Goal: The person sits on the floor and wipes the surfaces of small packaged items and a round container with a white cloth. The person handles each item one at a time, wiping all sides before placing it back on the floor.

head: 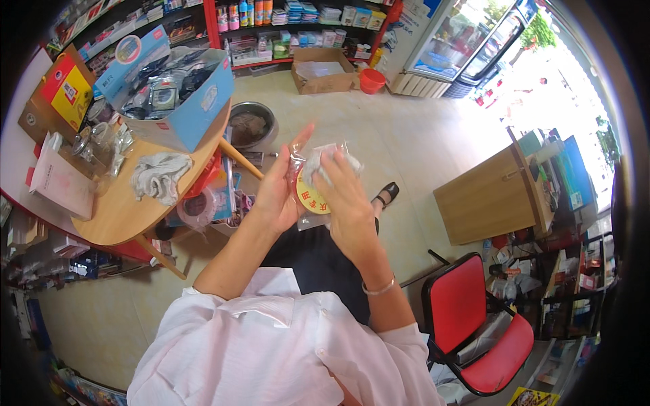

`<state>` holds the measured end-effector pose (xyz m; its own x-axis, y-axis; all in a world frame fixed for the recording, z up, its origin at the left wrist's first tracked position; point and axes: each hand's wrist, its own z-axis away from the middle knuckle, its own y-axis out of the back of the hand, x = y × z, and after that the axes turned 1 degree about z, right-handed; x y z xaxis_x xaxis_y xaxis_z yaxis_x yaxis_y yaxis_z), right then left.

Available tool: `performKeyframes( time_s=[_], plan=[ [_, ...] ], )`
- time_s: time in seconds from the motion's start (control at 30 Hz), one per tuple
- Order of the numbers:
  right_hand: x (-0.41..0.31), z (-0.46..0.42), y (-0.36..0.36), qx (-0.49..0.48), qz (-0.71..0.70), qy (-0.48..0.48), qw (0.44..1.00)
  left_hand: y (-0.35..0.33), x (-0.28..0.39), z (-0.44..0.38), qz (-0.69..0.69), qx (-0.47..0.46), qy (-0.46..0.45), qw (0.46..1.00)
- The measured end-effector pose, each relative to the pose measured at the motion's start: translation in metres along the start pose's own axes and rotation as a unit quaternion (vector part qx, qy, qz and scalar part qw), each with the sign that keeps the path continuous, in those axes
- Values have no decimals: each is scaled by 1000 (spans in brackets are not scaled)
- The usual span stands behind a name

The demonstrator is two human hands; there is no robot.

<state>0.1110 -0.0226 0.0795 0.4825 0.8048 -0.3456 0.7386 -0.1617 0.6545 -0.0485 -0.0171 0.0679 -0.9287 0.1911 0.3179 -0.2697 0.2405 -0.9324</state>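
Observation:
A round item with a yellow printed label, in a clear plastic packet [307,197], rests in my left hand [282,195], whose thumb and fingers stand up around its edge. With my right hand [346,203] I press a pale crumpled cloth [350,163] against the packet's face. A second grey-white cloth [161,175] lies bunched on the round wooden table [114,221] to the left. Behind it on that table is a blue open box [195,116] full of plastic-wrapped items.
A metal basin [251,124] with murky contents stands beside the table. A cardboard box [322,76] and a red bucket [372,81] sit near the shelves. To the right are a wooden cabinet [487,195] and a red folding chair [457,304].

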Motion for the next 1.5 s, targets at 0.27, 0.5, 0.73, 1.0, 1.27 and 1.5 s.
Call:
performKeyframes(
  time_s=[0.27, 0.5, 0.73, 1.0, 1.27, 1.5],
  plan=[
    [-5, 50, 23, -91, -25, -10, 996, 10, -3, -4, -44, 71, 3, 997],
    [18, 23, 43, 37, -104, -111, 988, 16, -2, -2, -40, 17, 39, 998],
    [17, -8, 5, 46, -95, -114, 988, 9, -3, 6, -76, 48, 36, 995],
    [13, 37, 20, 72, -53, -122, 988, 14, -16, 5, -44, 86, 54, 994],
    [30, 92, 28, 38, -67, -150, 986, 21, 0, -17, -57, 106, -18, 993],
    [11, 48, 40, 158, 12, -145, 977, 16, -10, -16, -21, 100, -14, 995]
  ],
)
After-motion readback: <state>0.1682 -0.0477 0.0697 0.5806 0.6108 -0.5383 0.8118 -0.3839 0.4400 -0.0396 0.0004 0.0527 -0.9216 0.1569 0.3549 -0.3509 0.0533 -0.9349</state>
